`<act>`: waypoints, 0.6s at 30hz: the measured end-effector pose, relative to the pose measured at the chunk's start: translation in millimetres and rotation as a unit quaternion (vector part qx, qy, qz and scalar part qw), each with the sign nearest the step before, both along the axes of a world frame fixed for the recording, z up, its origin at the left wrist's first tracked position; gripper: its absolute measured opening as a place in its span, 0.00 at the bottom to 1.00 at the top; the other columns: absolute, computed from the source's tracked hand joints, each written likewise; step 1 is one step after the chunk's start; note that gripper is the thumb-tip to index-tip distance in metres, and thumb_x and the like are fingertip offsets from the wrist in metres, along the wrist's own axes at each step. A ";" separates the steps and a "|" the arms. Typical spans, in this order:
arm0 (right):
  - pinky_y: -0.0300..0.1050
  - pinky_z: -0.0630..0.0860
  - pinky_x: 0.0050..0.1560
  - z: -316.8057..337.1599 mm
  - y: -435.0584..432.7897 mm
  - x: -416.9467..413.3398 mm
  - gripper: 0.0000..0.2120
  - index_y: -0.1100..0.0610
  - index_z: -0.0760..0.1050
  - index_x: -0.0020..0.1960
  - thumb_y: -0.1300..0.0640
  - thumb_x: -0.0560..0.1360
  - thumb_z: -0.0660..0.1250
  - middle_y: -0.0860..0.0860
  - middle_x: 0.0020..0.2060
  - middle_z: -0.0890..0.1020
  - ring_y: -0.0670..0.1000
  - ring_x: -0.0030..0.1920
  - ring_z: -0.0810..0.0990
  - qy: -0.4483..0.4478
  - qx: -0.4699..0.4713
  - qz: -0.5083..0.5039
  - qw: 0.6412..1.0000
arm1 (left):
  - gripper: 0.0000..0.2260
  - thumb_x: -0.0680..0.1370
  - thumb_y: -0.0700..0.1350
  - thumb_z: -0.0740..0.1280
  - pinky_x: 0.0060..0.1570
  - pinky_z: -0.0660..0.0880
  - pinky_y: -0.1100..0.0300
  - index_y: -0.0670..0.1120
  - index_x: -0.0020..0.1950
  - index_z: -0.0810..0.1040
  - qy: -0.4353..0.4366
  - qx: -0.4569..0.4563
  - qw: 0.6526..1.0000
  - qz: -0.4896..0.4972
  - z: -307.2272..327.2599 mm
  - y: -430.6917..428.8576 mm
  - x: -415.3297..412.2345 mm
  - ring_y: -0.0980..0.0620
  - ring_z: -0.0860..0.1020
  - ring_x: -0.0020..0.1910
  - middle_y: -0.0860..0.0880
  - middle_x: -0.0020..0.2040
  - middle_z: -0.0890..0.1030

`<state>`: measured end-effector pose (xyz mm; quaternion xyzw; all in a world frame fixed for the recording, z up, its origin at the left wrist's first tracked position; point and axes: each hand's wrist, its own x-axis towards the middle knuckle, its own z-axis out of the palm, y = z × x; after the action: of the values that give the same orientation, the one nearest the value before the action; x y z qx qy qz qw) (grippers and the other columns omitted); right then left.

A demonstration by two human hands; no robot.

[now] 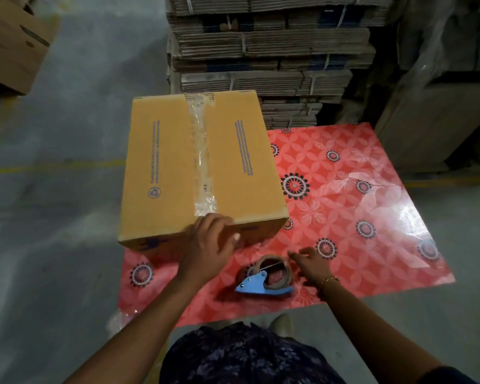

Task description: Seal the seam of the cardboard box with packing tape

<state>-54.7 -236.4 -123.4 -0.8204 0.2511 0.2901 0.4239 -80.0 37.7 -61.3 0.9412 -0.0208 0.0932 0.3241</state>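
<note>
A closed tan cardboard box (164, 167) stands on a red flowered sheet (344, 206). Clear packing tape (201, 153) runs along its centre seam from the far edge to the near edge. My left hand (209, 245) lies over the box's near top edge, where the tape ends, fingers curled on the cardboard. A tape dispenser (266, 277) with a blue handle and a brown roll rests on the sheet just in front of the box. My right hand (311, 263) is at the right side of the roll, fingers spread and touching it or nearly so.
Tall stacks of bundled flat cardboard (266, 45) rise behind the sheet. Another box (11, 42) sits at the far left on the grey concrete floor (53, 217). Plastic-wrapped goods (441, 106) stand at the right. My foot (281, 324) is at the sheet's near edge.
</note>
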 end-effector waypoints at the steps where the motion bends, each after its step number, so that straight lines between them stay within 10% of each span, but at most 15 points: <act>1: 0.48 0.77 0.34 -6.0 -0.2 -8.6 0.26 0.58 0.70 0.60 0.38 0.74 0.67 0.57 0.43 0.83 0.56 0.36 0.81 0.028 -0.017 0.020 0.999 | 0.12 0.78 0.51 0.69 0.53 0.75 0.52 0.47 0.59 0.80 0.009 -0.011 0.999 -0.030 -0.1 -7.3 -0.2 0.49 0.77 0.54 0.49 0.54 0.80; 8: 0.49 0.80 0.36 -23.2 11.5 -26.2 0.45 0.58 0.65 0.59 0.20 0.62 0.62 0.56 0.45 0.81 0.57 0.40 0.83 0.070 -0.089 0.104 0.988 | 0.09 0.79 0.51 0.68 0.46 0.78 0.54 0.52 0.58 0.81 0.149 -0.085 0.979 -0.111 -0.5 -26.1 -4.9 0.57 0.79 0.44 0.54 0.48 0.81; 18: 0.43 0.74 0.29 -17.8 15.0 -26.9 0.17 0.58 0.72 0.51 0.51 0.70 0.74 0.57 0.38 0.83 0.52 0.30 0.76 0.032 -0.002 0.061 0.998 | 0.05 0.79 0.50 0.70 0.47 0.76 0.60 0.53 0.53 0.83 0.238 -0.161 0.955 -0.070 -4.8 -16.9 -3.4 0.57 0.82 0.47 0.55 0.48 0.85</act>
<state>-81.7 -221.4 -141.2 -0.8253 0.2150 0.3410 0.3954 -83.3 20.8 -66.1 0.8675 0.0069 -0.1545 0.4728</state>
